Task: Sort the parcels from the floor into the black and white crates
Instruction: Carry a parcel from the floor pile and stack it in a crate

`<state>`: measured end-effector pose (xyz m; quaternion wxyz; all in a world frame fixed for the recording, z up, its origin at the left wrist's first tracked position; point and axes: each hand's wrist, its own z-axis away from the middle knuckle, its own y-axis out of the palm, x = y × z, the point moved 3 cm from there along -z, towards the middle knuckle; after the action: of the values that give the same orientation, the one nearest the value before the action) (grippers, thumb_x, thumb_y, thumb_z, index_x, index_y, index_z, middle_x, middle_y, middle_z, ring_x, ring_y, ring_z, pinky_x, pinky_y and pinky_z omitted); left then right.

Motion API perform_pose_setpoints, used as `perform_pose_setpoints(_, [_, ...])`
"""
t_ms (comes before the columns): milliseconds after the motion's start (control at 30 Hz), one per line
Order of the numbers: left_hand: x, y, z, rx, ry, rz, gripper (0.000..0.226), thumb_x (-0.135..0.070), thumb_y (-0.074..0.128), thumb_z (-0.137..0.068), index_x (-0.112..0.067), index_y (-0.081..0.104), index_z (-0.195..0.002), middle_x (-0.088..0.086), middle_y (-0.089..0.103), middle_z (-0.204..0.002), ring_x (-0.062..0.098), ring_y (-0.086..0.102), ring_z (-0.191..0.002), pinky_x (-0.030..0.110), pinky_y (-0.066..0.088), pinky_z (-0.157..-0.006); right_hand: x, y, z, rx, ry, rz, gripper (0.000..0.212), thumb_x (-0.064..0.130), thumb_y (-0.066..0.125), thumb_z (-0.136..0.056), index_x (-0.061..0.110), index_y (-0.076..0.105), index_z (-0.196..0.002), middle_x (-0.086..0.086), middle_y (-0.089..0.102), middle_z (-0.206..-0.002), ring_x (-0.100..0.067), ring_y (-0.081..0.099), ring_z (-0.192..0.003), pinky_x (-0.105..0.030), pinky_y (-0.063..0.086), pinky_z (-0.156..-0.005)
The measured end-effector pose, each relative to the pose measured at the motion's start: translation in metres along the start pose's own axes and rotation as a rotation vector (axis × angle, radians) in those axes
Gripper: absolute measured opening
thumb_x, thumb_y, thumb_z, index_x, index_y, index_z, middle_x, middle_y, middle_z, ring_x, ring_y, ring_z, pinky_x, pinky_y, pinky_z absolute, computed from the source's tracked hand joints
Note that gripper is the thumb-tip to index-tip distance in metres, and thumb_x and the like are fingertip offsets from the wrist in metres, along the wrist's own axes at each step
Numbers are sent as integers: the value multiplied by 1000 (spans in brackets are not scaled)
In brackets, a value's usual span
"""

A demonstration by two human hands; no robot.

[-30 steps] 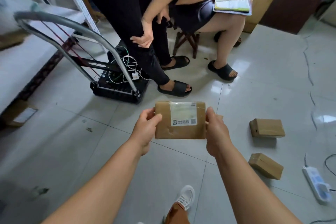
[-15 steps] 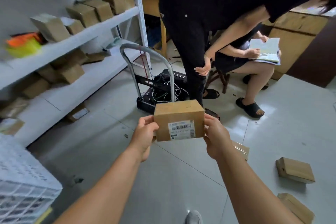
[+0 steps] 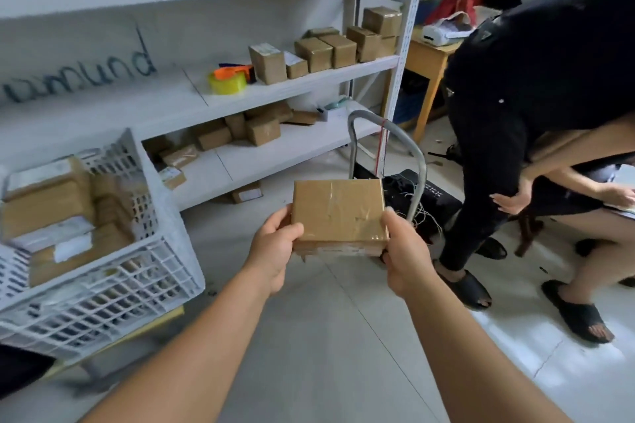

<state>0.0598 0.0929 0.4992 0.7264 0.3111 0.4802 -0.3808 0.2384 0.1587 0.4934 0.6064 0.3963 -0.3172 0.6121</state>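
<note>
I hold a brown taped cardboard parcel (image 3: pixel 338 215) in front of me at chest height. My left hand (image 3: pixel 275 251) grips its left edge and my right hand (image 3: pixel 402 254) grips its right edge. Its plain taped face points up and a label strip shows on the near side. The white lattice crate (image 3: pixel 137 271) stands at the left, raised off the floor, with several brown parcels inside. A dark shape shows at the lower left corner; I cannot tell whether it is the black crate.
White shelving (image 3: pixel 261 93) with several parcels and a yellow tape roll (image 3: pixel 227 81) runs along the back. A hand trolley (image 3: pixel 405 161) stands just behind the parcel. One person in black (image 3: pixel 515 106) bends at the right beside a seated person (image 3: pixel 604 216).
My view has swung left from the floor to the shelves and the white crate. The parcel has been rotated in both hands, so its label face turned from up to the near side.
</note>
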Motion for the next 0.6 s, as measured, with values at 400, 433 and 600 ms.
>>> perform_pose_setpoints(400, [-56, -165, 16, -368, 176, 72, 53, -2, 53, -91, -24, 47, -138, 1, 58, -128, 19, 56, -115, 35, 42, -104, 7, 186, 29, 295, -138, 157, 21, 25, 46, -97, 22, 66, -98, 5, 59, -92, -14, 51, -91, -32, 41, -86])
perform_pose_setpoints(433, [-60, -181, 17, -392, 184, 87, 53, -1, 52, -92, -24, 46, -139, 0, 57, -128, 18, 55, -114, 33, 43, -101, 5, 205, 31, 316, -147, 165, 20, 26, 46, -96, 24, 66, -92, 4, 59, -92, -14, 50, -86, -31, 40, -81])
perform_pose_setpoints(600, [-80, -266, 25, -488, 211, 124, 50, -4, 50, -94, -27, 46, -138, -3, 55, -124, 15, 53, -110, 29, 40, -91, -8, 297, 51, 391, -177, 191, 22, 27, 47, -93, 23, 69, -93, 1, 64, -95, -15, 51, -83, -30, 40, -75])
